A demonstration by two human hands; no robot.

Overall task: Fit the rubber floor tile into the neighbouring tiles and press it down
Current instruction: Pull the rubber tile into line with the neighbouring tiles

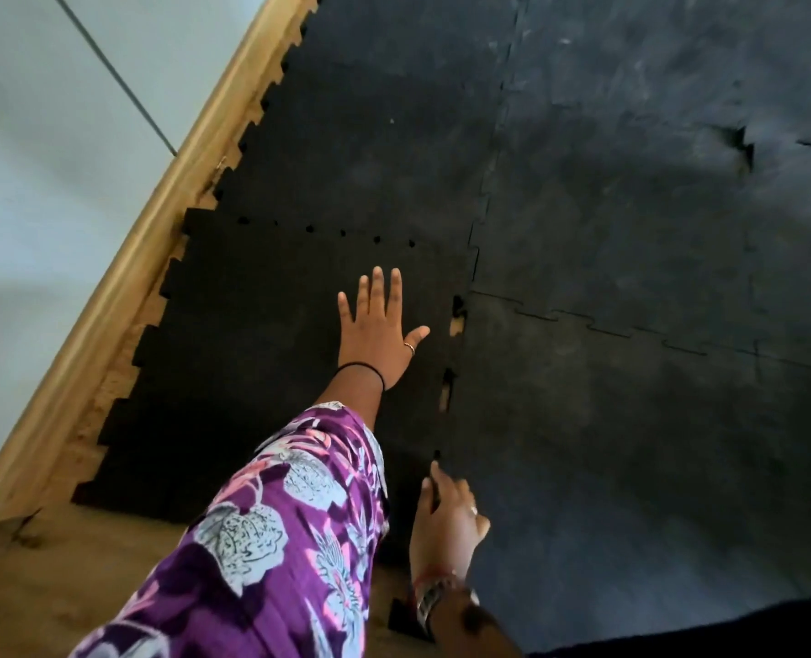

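— Starting at the left of the frame: the skirting board (123,258) runs up along the wall, and the rubber floor tile (251,363) lies just beside it, filling the lower-left middle, its toothed edge against the bare floor (61,586).

— And the hands?

— The left hand (377,327) is spread flat on the tile, fingers wide, holding nothing, just resting on the rubber near its right side. Right of it runs the seam that matters: it goes up and down the frame, and pale gaps (447,396) show where the teeth haven't seated into the neighbouring tiles (631,420).

— Which grip is nearer that seam?

— The right hand (446,520), low in the frame, fingers loosely curled at the seam's lower end; I can't tell whether it pinches the edge. I'd judge the pressing has to travel up along that line.
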